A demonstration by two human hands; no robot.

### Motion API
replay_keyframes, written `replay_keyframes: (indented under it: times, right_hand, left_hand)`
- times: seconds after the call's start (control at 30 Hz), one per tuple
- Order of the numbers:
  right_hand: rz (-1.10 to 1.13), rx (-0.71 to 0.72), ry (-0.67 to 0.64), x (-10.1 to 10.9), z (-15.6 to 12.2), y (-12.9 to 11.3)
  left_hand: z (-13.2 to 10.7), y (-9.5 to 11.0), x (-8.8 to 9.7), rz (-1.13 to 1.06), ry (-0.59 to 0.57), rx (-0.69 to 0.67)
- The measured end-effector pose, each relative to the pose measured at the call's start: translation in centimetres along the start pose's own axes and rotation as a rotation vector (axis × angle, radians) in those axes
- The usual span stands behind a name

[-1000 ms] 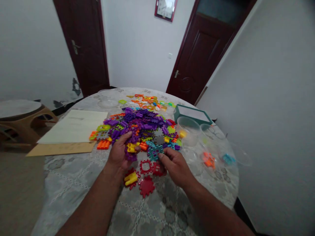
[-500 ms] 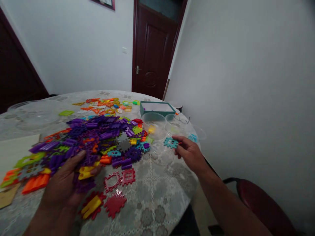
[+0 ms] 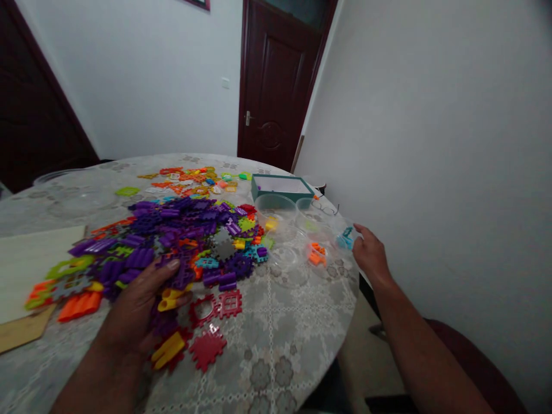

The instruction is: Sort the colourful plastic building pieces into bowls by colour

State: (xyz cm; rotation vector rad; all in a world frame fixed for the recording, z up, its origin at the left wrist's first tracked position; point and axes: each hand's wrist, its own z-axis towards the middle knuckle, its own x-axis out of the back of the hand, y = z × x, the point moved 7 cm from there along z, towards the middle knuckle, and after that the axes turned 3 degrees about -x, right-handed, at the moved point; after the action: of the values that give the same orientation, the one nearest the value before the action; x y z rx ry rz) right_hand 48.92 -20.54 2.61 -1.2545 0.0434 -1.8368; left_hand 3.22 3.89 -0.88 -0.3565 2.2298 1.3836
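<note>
Purple pieces (image 3: 183, 272) in left hand (image 3: 131, 310), teal piece (image 3: 347, 232) beside right hand (image 3: 371, 253)

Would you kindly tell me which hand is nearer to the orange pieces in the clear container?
Right: the right hand is close by, to the right of the orange pieces; the left hand is farther off, on their left.

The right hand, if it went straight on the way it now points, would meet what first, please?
Most likely the blue pieces, which show just ahead of the right hand; depth is unclear, so it may be touching them already.
</note>
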Motion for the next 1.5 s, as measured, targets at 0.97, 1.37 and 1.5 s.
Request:
replay_keyframes:
  times: [0.97,1.37,1.5]
  right_hand:
    - [1.079,-0.039,-0.813,-9.5,-14.0,-27.3]
    - [0.441,-0.009,-0.068,0.9,-2.8,-10.4]
    - [0.491,-0.144,-0.055,0.6,-0.9,-4.7]
  left_hand:
    - [-1.4,-0.8,-1.4,0.497,-0.345,-0.066]
    - [-0.7,-1.4,-0.7,0.481,-0.332,-0.052]
    - [-0.6,-1.4,-0.8,0.478,-0.322,-0.046]
